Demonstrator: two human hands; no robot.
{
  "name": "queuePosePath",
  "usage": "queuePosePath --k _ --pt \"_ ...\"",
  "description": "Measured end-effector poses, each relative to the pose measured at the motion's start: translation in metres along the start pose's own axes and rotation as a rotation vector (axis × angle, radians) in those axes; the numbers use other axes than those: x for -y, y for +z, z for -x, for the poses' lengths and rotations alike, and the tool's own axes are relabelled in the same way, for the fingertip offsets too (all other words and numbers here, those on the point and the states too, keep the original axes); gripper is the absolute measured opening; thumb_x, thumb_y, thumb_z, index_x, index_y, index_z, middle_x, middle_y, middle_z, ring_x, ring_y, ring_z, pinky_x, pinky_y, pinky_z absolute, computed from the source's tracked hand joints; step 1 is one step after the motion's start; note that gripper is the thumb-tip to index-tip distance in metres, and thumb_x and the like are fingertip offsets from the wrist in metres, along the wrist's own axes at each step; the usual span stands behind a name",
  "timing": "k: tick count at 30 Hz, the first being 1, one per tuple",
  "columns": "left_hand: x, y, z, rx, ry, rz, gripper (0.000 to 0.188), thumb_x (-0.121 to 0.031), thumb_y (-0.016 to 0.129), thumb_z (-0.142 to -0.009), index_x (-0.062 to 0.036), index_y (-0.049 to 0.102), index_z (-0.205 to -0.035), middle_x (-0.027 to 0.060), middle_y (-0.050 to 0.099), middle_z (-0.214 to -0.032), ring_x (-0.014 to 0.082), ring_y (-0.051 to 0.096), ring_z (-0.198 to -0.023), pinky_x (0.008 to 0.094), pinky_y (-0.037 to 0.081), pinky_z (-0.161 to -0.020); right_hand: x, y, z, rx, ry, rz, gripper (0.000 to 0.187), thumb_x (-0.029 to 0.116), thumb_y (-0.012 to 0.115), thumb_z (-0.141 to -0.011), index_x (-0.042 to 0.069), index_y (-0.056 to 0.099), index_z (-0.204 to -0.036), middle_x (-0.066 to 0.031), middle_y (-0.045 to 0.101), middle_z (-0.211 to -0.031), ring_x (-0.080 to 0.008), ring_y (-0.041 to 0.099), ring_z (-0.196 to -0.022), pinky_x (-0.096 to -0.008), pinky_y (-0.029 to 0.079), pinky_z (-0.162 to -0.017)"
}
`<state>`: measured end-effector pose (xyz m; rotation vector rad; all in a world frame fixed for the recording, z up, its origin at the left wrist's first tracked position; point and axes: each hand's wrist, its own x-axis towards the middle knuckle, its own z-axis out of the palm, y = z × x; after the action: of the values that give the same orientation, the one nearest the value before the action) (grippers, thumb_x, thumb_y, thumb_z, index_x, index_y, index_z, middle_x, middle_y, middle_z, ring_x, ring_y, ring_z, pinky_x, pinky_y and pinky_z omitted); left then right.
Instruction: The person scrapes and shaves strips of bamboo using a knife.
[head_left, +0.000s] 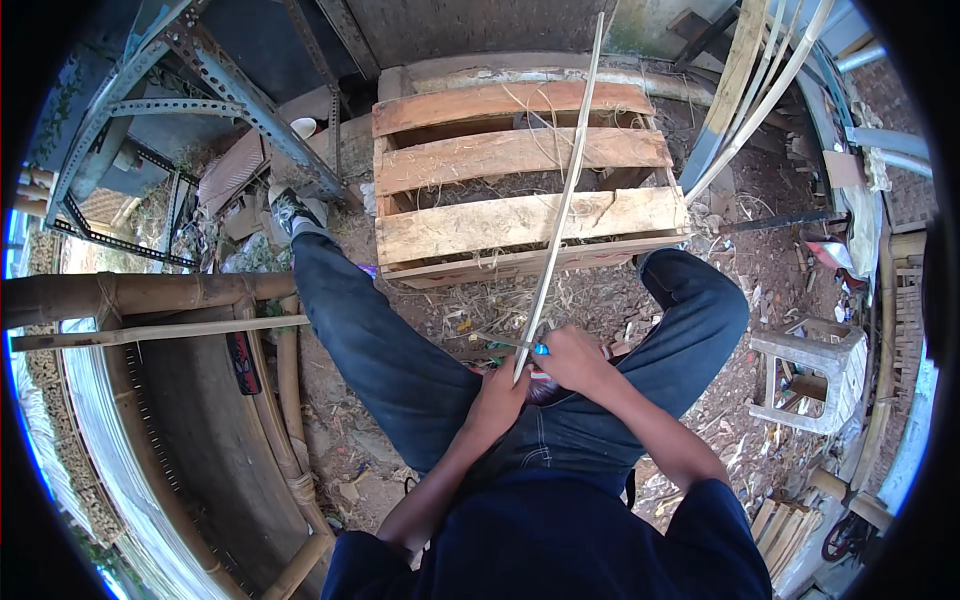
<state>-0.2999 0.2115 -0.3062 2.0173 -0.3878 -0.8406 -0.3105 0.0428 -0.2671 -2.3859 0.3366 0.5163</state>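
Nearest is the person's dark navy shirt (560, 540), with both bare forearms reaching forward from its sleeves. The left hand (496, 405) has its grip clamped on the near end of a long strip (563, 215), low between the spread knees. The right hand (580, 360), just beside it, has its grip closed around a knife-like tool (541, 349); a bit of bright blue shows at the fingers, and a thin, dark blade juts leftward near the strip. Whether the blade touches the strip is too small to tell.

The strip's long axis runs away from the body, its far end pointing ahead and leaning a little to the right. It is slender, nearly straight and pale cream, like split bamboo or wood, looking narrower toward the far tip.

Either side lie the legs in dark blue jeans (365, 335), over ground (440, 310) littered with shavings. To the right stands a worn, pale stool (812, 375); to the left, a bamboo frame (180, 292).

Farther on, the strip passes in view across a slatted wooden pallet (520, 160) strewn with thin curled fibres. Beyond that, a perforated metal frame (255, 115) stands at left, and more long pale strips (765, 95) lean at right.
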Motion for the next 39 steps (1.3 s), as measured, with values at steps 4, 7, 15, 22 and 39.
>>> queuePosePath --k 4,7,15,22,39 --pt "-0.013 -0.006 0.000 -0.032 0.007 -0.080 0.024 -0.019 0.052 -0.093 0.0033 0.049 -0.102 0.0316 0.059 -0.083 0.0487 0.056 -0.083 0.0544 0.044 -0.067 -0.010 0.009 -0.007 -0.030 -0.137 0.062 0.026 0.021 0.060 -0.073 -0.003 0.065 -0.067 -0.0260 0.060 -0.065 -0.0427 0.063 -0.067 -0.0489 0.052 -0.065" --pt "-0.017 -0.006 0.001 -0.042 -0.008 -0.074 0.025 -0.019 0.053 -0.093 0.0037 0.049 -0.103 0.0313 0.059 -0.082 0.0493 0.056 -0.080 0.0547 0.044 -0.066 -0.012 0.014 -0.008 -0.038 -0.173 0.086 0.025 0.021 0.059 -0.073 -0.003 0.065 -0.067 -0.0255 0.060 -0.064 -0.0421 0.064 -0.066 -0.0484 0.052 -0.065" --pt "-0.013 -0.003 0.001 -0.096 0.028 -0.142 0.027 -0.018 0.052 -0.093 0.0046 0.049 -0.107 0.0308 0.059 -0.077 0.0475 0.058 -0.077 0.0539 0.046 -0.064 -0.007 0.012 -0.014 -0.060 -0.127 0.225 0.024 0.021 0.059 -0.072 -0.001 0.067 -0.068 -0.0241 0.062 -0.065 -0.0393 0.065 -0.066 -0.0468 0.053 -0.064" --pt "-0.024 -0.011 -0.009 -0.040 -0.084 -0.134 0.028 -0.018 0.050 -0.092 0.0040 0.048 -0.109 0.0318 0.060 -0.083 0.0498 0.056 -0.084 0.0565 0.044 -0.070 -0.013 0.016 -0.027 -0.167 -0.115 0.248 0.023 0.022 0.061 -0.069 0.000 0.068 -0.067 -0.0241 0.062 -0.065 -0.0401 0.065 -0.064 -0.0478 0.053 -0.064" --pt "-0.021 -0.029 -0.021 -0.079 -0.063 -0.177 0.033 -0.024 0.049 -0.093 0.0030 0.049 -0.110 0.0319 0.060 -0.092 0.0494 0.057 -0.090 0.0556 0.046 -0.076 -0.007 0.021 -0.058 -0.380 -0.080 0.261 0.020 0.021 0.061 -0.068 0.003 0.068 -0.067 -0.0238 0.061 -0.063 -0.0409 0.063 -0.063 -0.0491 0.052 -0.063"
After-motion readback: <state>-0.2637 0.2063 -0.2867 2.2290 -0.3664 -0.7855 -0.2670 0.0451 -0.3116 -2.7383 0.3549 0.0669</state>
